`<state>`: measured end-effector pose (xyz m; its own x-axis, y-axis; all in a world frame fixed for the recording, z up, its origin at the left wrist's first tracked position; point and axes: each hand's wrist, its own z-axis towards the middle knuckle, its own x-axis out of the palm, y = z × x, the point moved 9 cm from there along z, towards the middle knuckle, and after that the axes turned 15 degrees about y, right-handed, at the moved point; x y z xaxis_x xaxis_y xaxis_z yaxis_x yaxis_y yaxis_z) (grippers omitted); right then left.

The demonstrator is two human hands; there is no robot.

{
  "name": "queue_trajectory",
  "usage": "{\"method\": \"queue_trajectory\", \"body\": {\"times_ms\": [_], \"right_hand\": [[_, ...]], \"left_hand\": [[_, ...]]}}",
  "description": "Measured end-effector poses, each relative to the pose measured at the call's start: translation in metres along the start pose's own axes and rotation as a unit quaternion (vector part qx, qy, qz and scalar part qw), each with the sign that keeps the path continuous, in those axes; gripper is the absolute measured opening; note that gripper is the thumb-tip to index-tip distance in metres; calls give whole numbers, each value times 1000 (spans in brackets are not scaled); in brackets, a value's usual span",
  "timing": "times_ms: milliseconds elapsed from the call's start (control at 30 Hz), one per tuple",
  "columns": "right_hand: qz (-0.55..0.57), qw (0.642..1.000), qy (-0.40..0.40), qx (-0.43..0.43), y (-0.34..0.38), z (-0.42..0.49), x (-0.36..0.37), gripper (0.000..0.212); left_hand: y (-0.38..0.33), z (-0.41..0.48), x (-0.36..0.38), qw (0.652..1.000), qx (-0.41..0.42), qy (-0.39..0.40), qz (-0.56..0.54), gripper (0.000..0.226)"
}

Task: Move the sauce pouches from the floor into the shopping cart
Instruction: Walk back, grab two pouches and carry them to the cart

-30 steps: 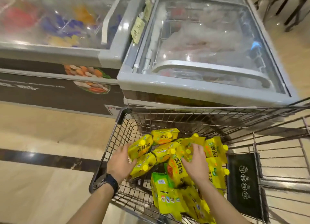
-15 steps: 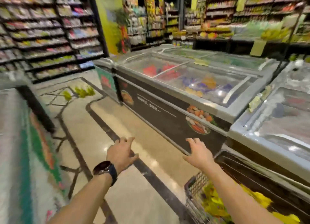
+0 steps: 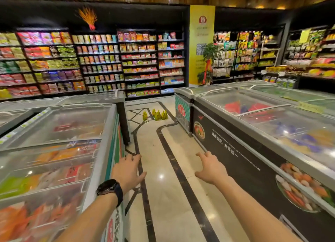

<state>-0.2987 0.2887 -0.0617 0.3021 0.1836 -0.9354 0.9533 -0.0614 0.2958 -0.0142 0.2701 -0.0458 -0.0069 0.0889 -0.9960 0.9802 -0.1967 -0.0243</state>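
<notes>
1. Two rows of glass-topped chest freezers flank your aisle. The left chest freezer (image 3: 54, 151) has its sliding lids closed over blurred red, orange and green packs.
2. Your left hand (image 3: 126, 171) is held out palm down, just beside that freezer's green side panel. The fingers are loosely spread and it holds nothing. Contact with the panel cannot be determined. A dark wristwatch (image 3: 109, 188) sits on that wrist.
3. The floor (image 3: 163, 196) is pale polished tile with dark inlaid bands running up the aisle.
4. The sauce pouches (image 3: 157, 114) are yellow-green and stand upright in a small cluster on the floor at the far end of the aisle. They sit between the far corners of the two freezer rows, well apart from both of your hands. The view is too blurred there to count them.
5. Your right hand (image 3: 211, 169) is also palm down and empty, with the fingers slack and apart. It is near the black front of the freezer on your right.
6. The right chest freezer (image 3: 262, 133) has closed glass lids over red and blue packs. Its black front panel carries food pictures and white lettering.
7. At the back, shelving (image 3: 90, 60) packed with packaged goods spans the wall. A yellow pillar (image 3: 202, 42) stands right of centre with a potted plant (image 3: 208, 64) in front of it.
</notes>
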Motion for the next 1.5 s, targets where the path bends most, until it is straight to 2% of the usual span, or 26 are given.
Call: {"method": "queue_trajectory", "body": {"times_ms": [433, 700, 1233, 1500], "right_hand": [[-5, 999, 37, -28, -46, 138, -38, 77], [7, 996, 68, -50, -38, 238, -40, 74], [-19, 996, 86, -31, 57, 541, -65, 75], [-3, 994, 106, -2, 60, 694, -67, 75]], "left_hand": [[-24, 120, -11, 997, -60, 18, 35, 73], [-4, 208, -12, 997, -70, 29, 24, 70], [120, 519, 6, 994, -57, 88, -15, 68], [162, 668, 9, 993, -53, 102, -15, 69]]}}
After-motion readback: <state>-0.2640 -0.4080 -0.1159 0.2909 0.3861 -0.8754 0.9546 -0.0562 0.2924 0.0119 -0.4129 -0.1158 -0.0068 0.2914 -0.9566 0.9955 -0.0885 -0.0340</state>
